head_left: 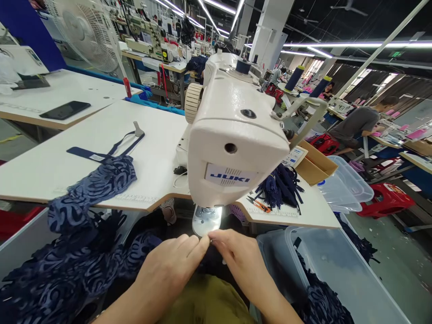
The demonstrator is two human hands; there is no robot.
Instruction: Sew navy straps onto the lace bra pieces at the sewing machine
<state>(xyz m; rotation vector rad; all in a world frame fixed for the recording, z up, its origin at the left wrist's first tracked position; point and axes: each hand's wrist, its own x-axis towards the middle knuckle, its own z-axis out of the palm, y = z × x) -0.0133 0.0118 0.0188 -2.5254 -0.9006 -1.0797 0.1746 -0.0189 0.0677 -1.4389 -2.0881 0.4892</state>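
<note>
My left hand (pixel 173 263) and my right hand (pixel 241 256) meet fingertip to fingertip, pinched closed, just in front of the narrow bed (pixel 204 220) of a white JUKI sewing machine (pixel 232 148). A tiny dark spot shows between the fingertips, but what they hold is too small and covered to name. Under the machine head a lamp lights the metal plate. Left of the machine, a navy patterned bra piece (pixel 101 180) with a strap and tag lies over the table edge. Orange-handled thread snips (pixel 259 204) rest on the right side, beside a bundle of navy straps (pixel 281 186).
Patterned navy pieces (pixel 84 274) heap in a bin at lower left. A clear plastic bin (pixel 347 265) at lower right holds more. A cardboard box (pixel 313 162), a phone (pixel 65 110), a fan (pixel 84 33) and a red stool (pixel 386 200) stand around. A co-worker (pixel 357 123) sits far right.
</note>
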